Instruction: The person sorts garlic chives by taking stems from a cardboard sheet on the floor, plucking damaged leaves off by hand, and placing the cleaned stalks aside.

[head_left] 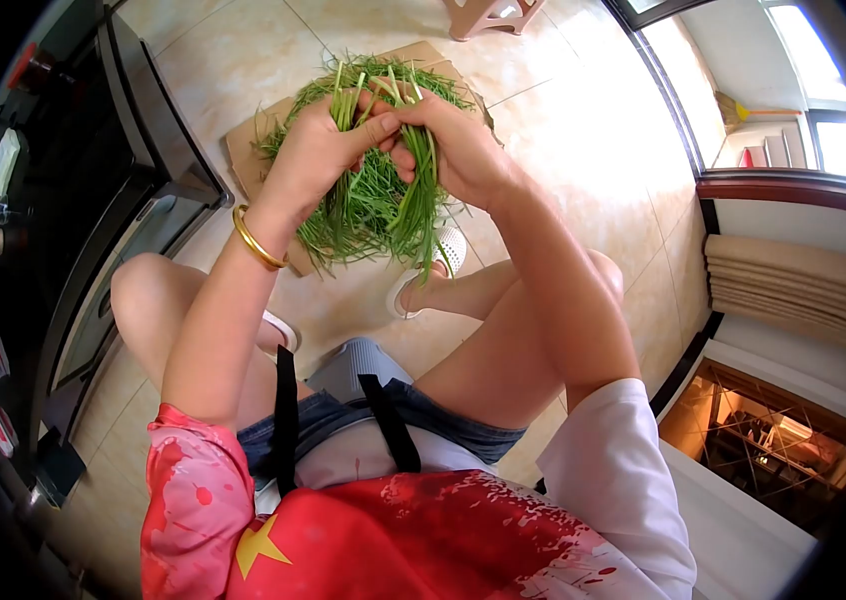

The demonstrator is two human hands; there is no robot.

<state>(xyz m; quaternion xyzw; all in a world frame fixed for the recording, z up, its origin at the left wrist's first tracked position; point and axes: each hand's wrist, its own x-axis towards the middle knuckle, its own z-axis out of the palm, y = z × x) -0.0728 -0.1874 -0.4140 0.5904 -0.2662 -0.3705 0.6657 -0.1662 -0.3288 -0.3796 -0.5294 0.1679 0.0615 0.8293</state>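
Long green chives, pale at one end, are in both of my hands above a loose pile of chives (368,225). My left hand (321,145) is closed around one bunch, its thumb stretched toward the other hand. A second bunch of chives (420,185) hangs from my right hand (455,142), whose fingers are curled and whose fingertips are close to the left thumb. The pale ends stick up above both hands, and the leaves hang down. What lies between the fingertips is too small to make out. Flattened cardboard (243,150) lies under the pile.
A black cabinet (123,200) with items on it stands at the left. A plastic stool (493,15) is at the top, on the tiled floor (583,120). My knees and white shoes (453,250) flank the near side of the pile. A doorway and curtain (788,285) are at the right.
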